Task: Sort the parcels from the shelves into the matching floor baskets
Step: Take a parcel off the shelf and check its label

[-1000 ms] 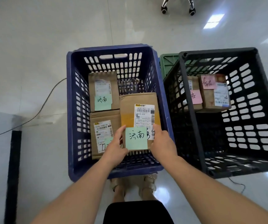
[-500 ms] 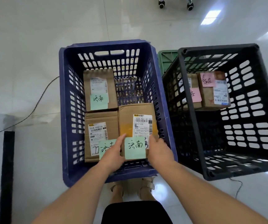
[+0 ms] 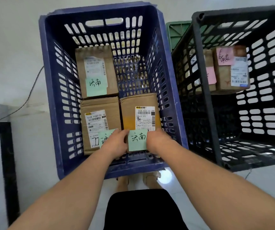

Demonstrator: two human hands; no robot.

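Pale, glossy floor (image 3: 17,39) fills the upper left of the frame and carries three baskets: a blue basket (image 3: 100,9) at centre, a black basket (image 3: 204,80) at right, and a green basket (image 3: 176,30) partly hidden between and behind them. A second ago the held parcel (image 3: 128,113) sits high in the blue basket, its lower edge near the rim. Now it lies deep in the lower right of that basket, just beside the lower-left parcel (image 3: 98,107) and apparently level with it. The far parcel (image 3: 112,72) occupies the upper left of the basket floor. The left hand (image 3: 117,141) is curled round the near left corner of the held parcel and the right hand (image 3: 156,140) round its near right corner, so both grip it. Whether its base already touches the basket floor cannot be told. Its green note (image 3: 137,140) bears the same handwriting as the notes on the other two parcels, whereas the parcels in the black basket (image 3: 229,77) carry pink notes (image 3: 224,56). The descent therefore suggests a correct match and a placement nearly complete. What probably remains for this parcel is release and withdrawal of both hands, and one free slot stays visible in the upper right of the blue basket.
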